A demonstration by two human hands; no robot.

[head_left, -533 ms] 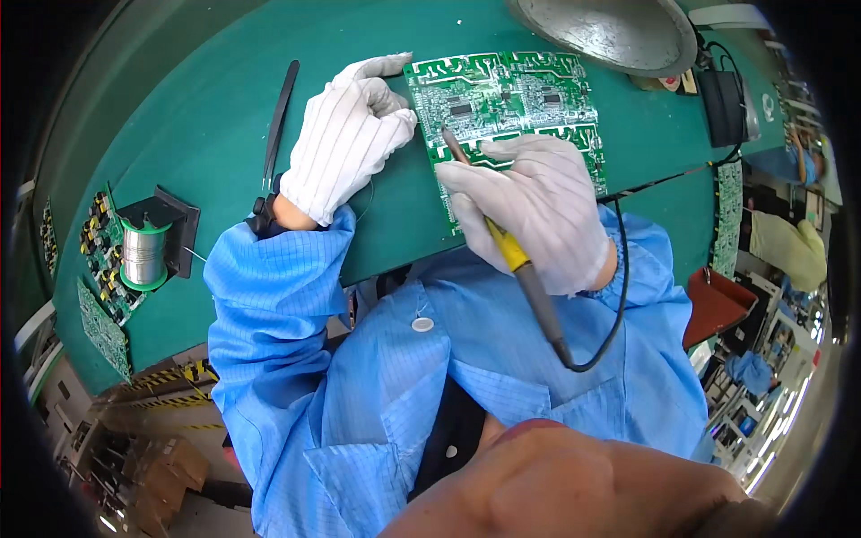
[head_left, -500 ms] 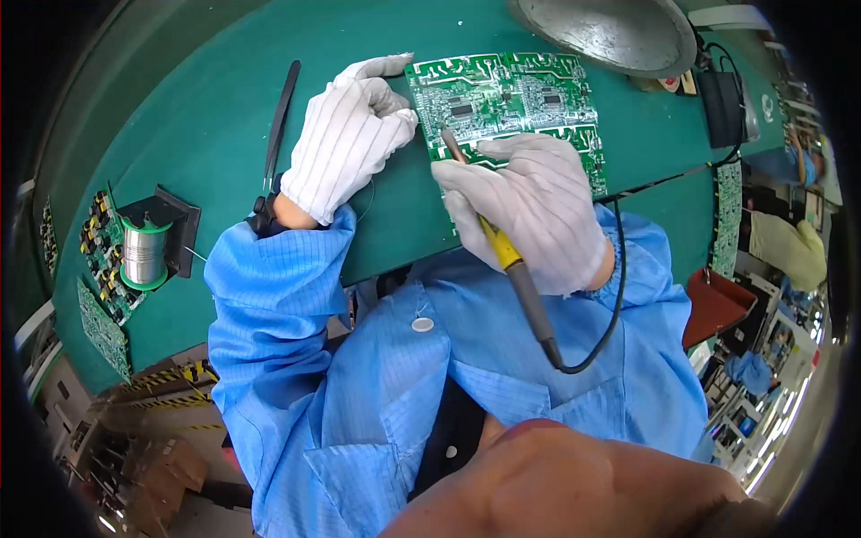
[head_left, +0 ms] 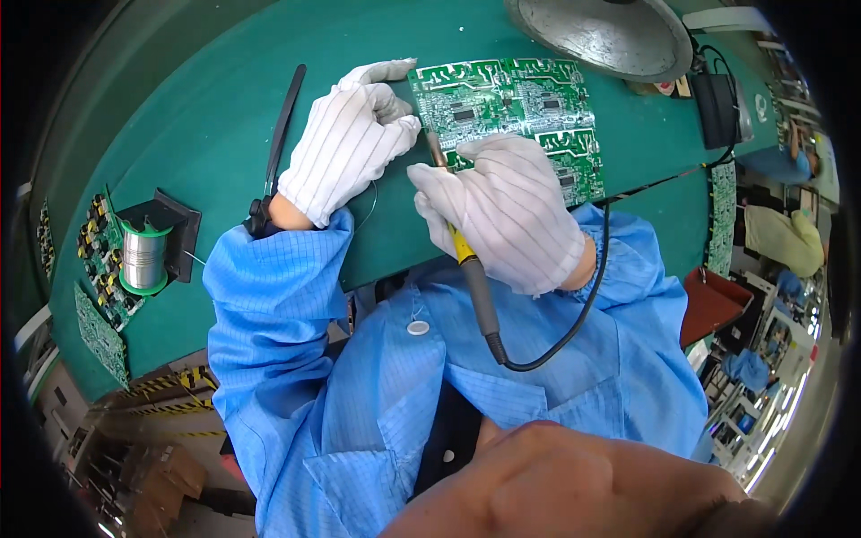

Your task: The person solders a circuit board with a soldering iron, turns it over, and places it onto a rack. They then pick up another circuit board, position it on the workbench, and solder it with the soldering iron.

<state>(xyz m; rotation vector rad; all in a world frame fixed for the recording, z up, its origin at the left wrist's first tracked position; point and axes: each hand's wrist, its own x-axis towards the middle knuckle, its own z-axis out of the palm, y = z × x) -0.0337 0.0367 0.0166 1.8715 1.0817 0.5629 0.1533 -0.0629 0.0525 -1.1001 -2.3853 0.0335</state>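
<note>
My right hand (head_left: 507,211), in a white striped glove, grips a soldering iron (head_left: 475,282) with a yellow-and-grey handle. Its metal tip points up-left, beside the left edge of a green circuit board panel (head_left: 462,90). The right hand covers the panel's lower left part. My gloved left hand (head_left: 345,148) rests left of the panel, its index finger stretched toward the upper left corner and the other fingers curled. Thin solder wire (head_left: 373,202) runs in under this hand; its end is hidden. Black tweezers (head_left: 285,125) lie just left of that hand.
A solder spool (head_left: 144,255) on a black stand is at left, beside boards with components (head_left: 99,238) and another board (head_left: 100,336). A round metal lamp shade (head_left: 610,36) hangs at the top right. The iron's black cable (head_left: 587,318) loops past my right sleeve.
My right hand and the soldering iron have moved left, the tip shifting off the board to beside its left edge. The left hand stays nearly in place.
</note>
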